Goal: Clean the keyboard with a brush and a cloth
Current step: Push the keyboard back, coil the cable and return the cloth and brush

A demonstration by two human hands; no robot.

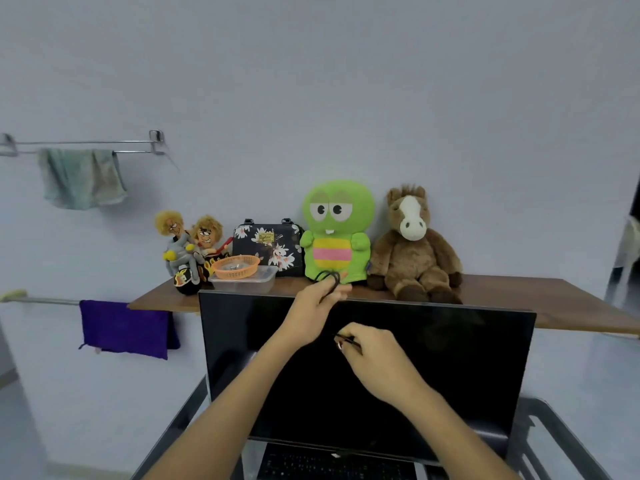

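A person stands at a laptop whose dark screen is raised upright and fills the middle of the scene. Both bare arms reach forward in front of it.

The left hand is up at the top edge of the screen, fingers curled around a loop of thin black cord. The loop rises above the fingers, just in front of the green plush. The right hand is lower, in front of the screen, and pinches a small dark piece between thumb and fingers; it is blurred, so what it is cannot be told.

The keyboard lies at the very bottom of the scene, below the screen. Its black keys are only partly in view, and neither hand touches it.

Behind the screen a wooden shelf runs along a pale wall. On it, from left to right, sit two yellow-haired dolls, an orange basket resting on a clear tub, a dark floral bag, a green plush and a brown horse plush.

On the wall to the left, a pale green cloth hangs over a metal rail. Lower down, a purple cloth hangs over a second bar, well apart from the laptop.
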